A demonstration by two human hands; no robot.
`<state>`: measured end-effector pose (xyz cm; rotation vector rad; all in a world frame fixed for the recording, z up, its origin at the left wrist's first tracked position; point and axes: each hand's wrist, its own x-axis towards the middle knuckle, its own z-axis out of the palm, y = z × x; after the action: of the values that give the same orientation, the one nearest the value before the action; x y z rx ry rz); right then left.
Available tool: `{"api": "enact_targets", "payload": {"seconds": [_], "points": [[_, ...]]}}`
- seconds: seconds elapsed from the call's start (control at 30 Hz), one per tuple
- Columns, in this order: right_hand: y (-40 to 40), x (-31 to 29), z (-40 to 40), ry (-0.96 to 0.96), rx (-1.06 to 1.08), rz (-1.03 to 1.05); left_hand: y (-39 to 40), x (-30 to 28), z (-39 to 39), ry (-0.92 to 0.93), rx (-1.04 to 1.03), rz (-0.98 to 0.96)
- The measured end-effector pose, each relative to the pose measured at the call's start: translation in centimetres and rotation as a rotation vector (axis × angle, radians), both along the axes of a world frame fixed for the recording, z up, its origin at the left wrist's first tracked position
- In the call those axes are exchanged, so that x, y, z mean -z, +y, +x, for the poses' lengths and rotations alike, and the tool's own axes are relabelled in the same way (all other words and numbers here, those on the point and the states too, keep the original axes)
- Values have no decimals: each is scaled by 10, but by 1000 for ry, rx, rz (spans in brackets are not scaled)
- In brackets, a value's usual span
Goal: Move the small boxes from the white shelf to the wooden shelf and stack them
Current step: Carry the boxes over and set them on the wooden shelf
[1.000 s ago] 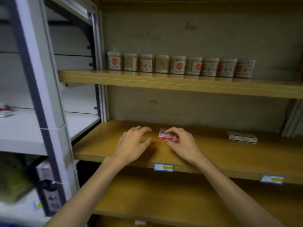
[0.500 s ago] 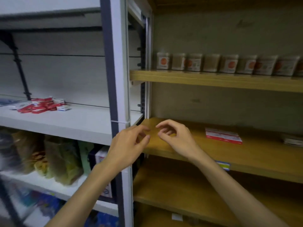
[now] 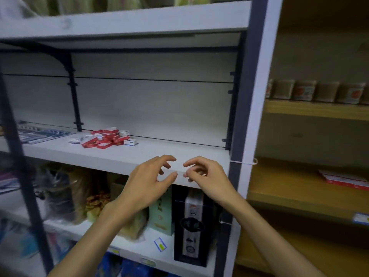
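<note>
Two hands, left (image 3: 148,181) and right (image 3: 207,176), side by side at white shelf (image 3: 179,154) front edge, fingers loosely curled, empty. Boxes (image 3: 103,137) heaped up-left of left hand, well apart. Placed boxes (image 3: 345,179) right of right hand on wooden shelf (image 3: 289,188).

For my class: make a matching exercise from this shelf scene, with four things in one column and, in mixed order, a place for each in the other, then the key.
Things
1. pile of small boxes
2. row of jars
3. dark tall box
4. both hands

Places
A. upper wooden shelf
B. in front of the white shelf's front edge
C. on the white shelf, towards the back
D. lower white shelf, below the hands

Pairs: 1-C, 2-A, 3-D, 4-B
</note>
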<state>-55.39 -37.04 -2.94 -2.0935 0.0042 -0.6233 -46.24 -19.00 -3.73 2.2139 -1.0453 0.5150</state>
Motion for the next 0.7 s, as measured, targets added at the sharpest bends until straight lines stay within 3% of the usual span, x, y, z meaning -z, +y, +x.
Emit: {"api": "enact_targets", "payload": {"seconds": [0.7], "points": [[90, -11, 264, 6, 215, -209, 113, 6, 263, 97, -69, 67]]}}
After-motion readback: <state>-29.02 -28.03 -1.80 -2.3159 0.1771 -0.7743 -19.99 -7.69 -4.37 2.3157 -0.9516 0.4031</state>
